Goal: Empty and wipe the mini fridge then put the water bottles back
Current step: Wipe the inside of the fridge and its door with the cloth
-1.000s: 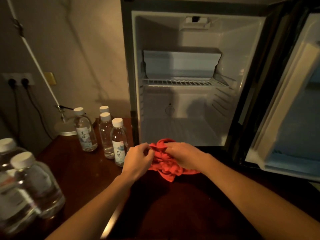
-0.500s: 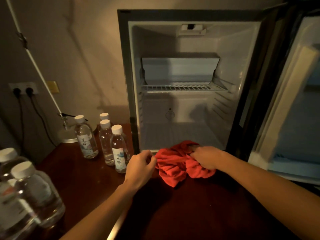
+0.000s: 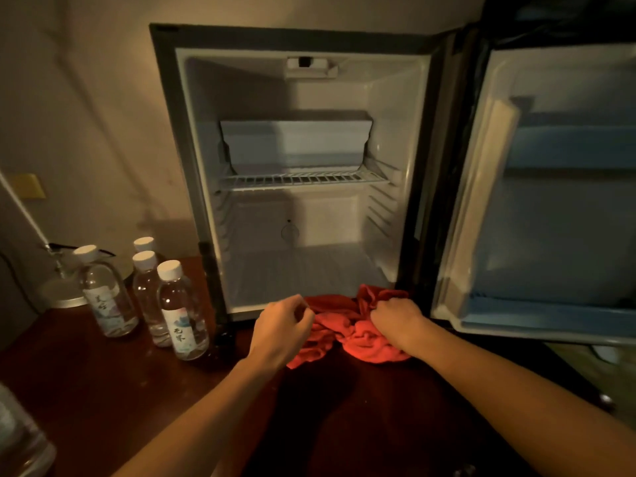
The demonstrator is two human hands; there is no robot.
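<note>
The right hand grasps the bunched red cloth; the left hand pinches its edge. Best to wad it firmly before wiping the empty mini fridge.

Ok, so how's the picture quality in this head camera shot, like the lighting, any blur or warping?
Head view: dim, warm light, so the wooden table goes near black; the mini fridge interior is brightest, shadowed on its back wall; the red cloth glows where light catches it; wide-angle bending bows the fridge door; the nearest bottle at the bottom-left corner is blurred.
</note>
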